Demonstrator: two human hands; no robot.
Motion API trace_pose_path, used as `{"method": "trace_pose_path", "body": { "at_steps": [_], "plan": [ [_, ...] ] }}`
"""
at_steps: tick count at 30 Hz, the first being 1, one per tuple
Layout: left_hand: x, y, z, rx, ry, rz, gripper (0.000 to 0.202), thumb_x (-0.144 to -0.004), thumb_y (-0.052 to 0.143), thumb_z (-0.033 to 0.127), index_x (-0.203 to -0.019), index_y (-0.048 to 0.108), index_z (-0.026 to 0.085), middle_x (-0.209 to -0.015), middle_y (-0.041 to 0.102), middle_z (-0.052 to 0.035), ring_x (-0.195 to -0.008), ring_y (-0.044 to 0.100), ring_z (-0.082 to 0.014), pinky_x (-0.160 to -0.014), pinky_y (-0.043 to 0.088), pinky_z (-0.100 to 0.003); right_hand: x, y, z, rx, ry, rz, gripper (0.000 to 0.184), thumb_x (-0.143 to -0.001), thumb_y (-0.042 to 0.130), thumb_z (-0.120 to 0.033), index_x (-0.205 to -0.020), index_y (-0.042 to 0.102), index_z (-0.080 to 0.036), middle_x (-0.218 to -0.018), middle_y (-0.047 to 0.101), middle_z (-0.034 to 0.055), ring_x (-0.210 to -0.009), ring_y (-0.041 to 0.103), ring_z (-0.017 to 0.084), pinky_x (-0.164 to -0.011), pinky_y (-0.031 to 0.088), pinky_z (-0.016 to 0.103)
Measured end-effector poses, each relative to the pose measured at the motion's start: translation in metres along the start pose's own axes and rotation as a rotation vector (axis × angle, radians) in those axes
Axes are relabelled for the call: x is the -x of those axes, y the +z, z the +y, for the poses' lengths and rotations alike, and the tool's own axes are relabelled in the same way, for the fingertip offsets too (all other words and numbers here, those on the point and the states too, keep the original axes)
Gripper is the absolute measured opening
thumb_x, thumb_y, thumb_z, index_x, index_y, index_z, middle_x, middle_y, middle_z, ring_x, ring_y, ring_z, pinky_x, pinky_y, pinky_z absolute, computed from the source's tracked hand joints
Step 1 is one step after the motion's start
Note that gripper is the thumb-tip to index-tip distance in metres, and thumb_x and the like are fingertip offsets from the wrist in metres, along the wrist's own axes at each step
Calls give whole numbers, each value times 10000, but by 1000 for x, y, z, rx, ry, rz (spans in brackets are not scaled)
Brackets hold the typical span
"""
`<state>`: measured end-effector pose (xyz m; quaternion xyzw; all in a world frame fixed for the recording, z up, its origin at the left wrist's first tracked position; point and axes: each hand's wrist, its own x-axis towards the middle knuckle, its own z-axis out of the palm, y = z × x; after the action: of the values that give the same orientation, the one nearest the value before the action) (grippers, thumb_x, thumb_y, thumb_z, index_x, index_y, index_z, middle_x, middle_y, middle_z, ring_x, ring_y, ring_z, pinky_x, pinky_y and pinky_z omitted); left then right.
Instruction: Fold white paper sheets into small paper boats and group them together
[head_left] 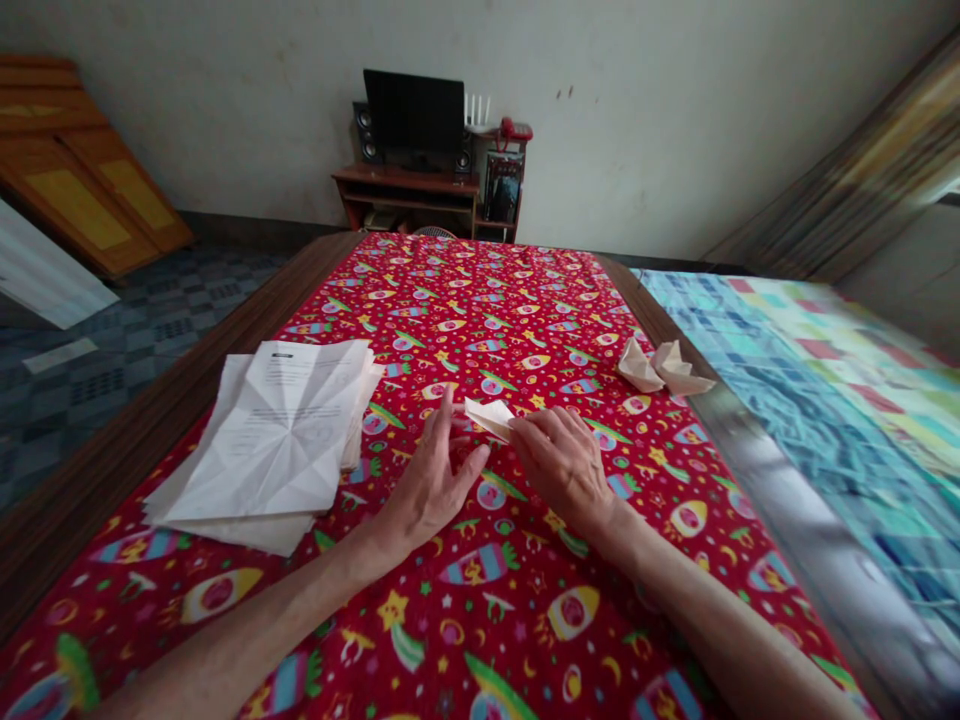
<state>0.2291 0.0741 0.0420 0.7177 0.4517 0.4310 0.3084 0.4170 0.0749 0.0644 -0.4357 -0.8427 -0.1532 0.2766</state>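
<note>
A small folded piece of white paper [489, 416] is pinched in the fingers of my right hand [564, 462], over the middle of the red patterned cloth [480, 600]. Just left of the paper, my left hand [435, 480] has its thumb and fingers spread, holding nothing. My right fingertips partly hide the paper's near right end. To the left lies a stack of paper sheets [281, 430]; its top sheet is printed and marked with creases that meet in the centre. Two folded paper shapes, one [640, 365] beside the other [679, 370], rest near the cloth's right edge.
The cloth covers a surface with dark wooden edges [255, 310]. A bed with a blue checked cover [757, 390] adjoins it on the right. Beyond the far end stands a desk [409, 182] with a monitor [416, 112] and a red telephone [516, 130]. A wooden cabinet [82, 180] is far left.
</note>
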Motion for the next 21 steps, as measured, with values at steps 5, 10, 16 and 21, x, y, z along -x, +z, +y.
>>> {"method": "trace_pose_path", "body": {
  "at_steps": [5,10,16,21],
  "plan": [
    [-4,7,18,32,-89,-104,555,-912,444,341,-1417,314,153,-1170,626,-106,-1108,580,-218,-980,441,-374,1,0,-14,-95,-67,-14,157,-921,484,-191,-934,630,-136,-833,637,55,-741,505,170,-692,373,304],
    [-10,10,20,-96,-94,-60,461,-853,419,197,-1306,484,144,-1049,686,-92,-853,661,-190,-830,511,-316,1,3,-20,-89,10,-45,196,-939,453,-224,-854,619,-165,-770,622,36,-728,512,164,-678,358,295],
    [-6,11,20,-206,-1,-82,526,-793,440,138,-1313,484,205,-1054,694,-66,-965,647,-209,-898,495,-333,-4,-1,-21,40,46,-41,203,-933,458,-282,-969,597,-138,-726,601,35,-687,504,173,-656,327,310],
    [-5,1,21,-327,-30,-92,555,-824,474,163,-1373,411,203,-930,713,-50,-749,671,-186,-722,538,-301,-1,0,-13,5,51,-29,154,-895,445,-188,-842,587,-163,-656,581,11,-618,480,152,-614,313,290]
  ]
}}
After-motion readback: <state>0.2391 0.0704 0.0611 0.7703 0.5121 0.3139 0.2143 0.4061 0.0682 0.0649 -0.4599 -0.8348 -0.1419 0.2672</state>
